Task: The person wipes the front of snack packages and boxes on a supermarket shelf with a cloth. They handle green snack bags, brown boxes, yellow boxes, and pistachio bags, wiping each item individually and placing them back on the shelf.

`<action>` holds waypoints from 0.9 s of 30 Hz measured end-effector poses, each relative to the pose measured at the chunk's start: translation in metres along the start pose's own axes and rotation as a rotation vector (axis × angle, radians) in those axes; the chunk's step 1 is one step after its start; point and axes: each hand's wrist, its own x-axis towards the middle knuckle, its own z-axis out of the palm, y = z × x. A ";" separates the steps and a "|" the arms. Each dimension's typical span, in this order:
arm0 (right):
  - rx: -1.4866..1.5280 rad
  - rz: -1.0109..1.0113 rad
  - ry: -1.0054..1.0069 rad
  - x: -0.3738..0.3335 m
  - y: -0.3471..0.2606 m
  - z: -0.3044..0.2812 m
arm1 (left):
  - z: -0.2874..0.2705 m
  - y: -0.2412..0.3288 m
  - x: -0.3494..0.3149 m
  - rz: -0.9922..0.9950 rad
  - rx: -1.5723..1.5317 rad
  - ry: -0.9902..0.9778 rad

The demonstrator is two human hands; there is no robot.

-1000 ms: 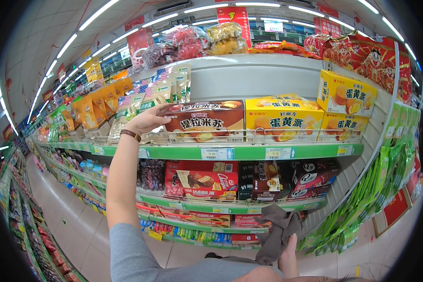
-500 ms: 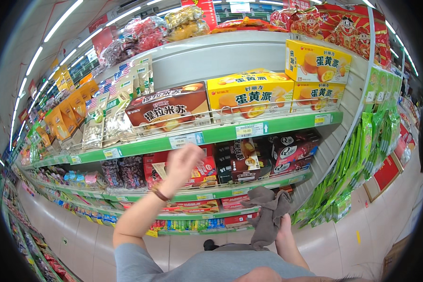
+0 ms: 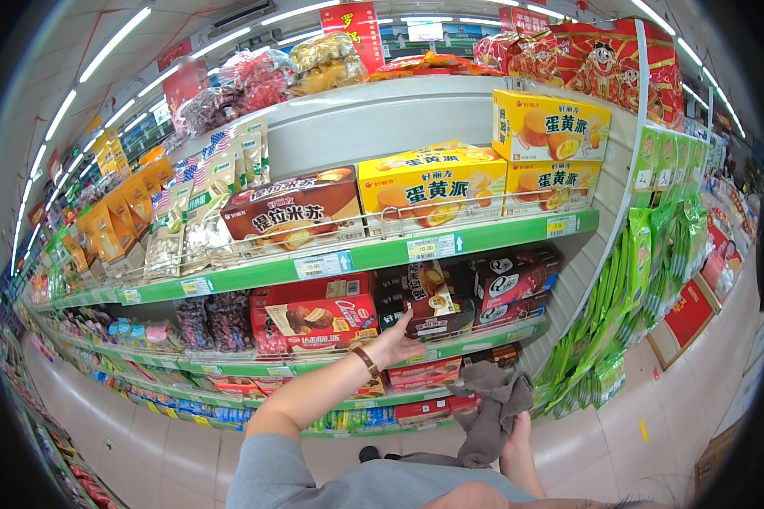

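My left hand [image 3: 396, 343], with a brown bracelet on the wrist, reaches to the second shelf with its fingers stretched out and nothing in them. Its fingertips are at the front of a dark brown snack box [image 3: 438, 316]; whether they touch it I cannot tell. A red box of pies [image 3: 318, 321] sits just left of that hand. Low on the right, my right hand [image 3: 517, 437] is closed around a crumpled grey-brown cloth [image 3: 489, 409], which hangs down in front of me.
Above, a shelf with a green front edge [image 3: 272, 276] bears yellow pie boxes [image 3: 437, 191] and a brown cake box [image 3: 293, 208] behind a wire rail. Green packets [image 3: 632, 271] hang on the right end panel. A red framed board [image 3: 692, 314] leans beyond, over the tiled floor [image 3: 603, 450].
My left hand has moved right and lower, from in front of the red pie box to the dark brown box, its fingers now extended. My right hand still holds the cloth. The view has shifted slightly.
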 end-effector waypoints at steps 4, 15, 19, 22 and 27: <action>0.012 0.003 0.040 -0.004 -0.002 -0.007 | 0.000 -0.002 0.013 0.022 -0.001 0.026; -0.148 -0.041 0.036 0.010 -0.006 0.003 | -0.051 -0.010 -0.092 0.217 0.307 -0.088; -0.084 -0.042 0.058 0.034 -0.003 -0.001 | -0.052 0.009 -0.169 0.462 0.641 -0.082; -0.066 -0.012 0.024 0.053 0.002 0.003 | -0.063 0.029 -0.210 0.757 0.682 -0.188; -0.056 0.018 0.024 0.082 0.021 0.009 | -0.061 0.102 -0.294 1.067 0.687 -0.153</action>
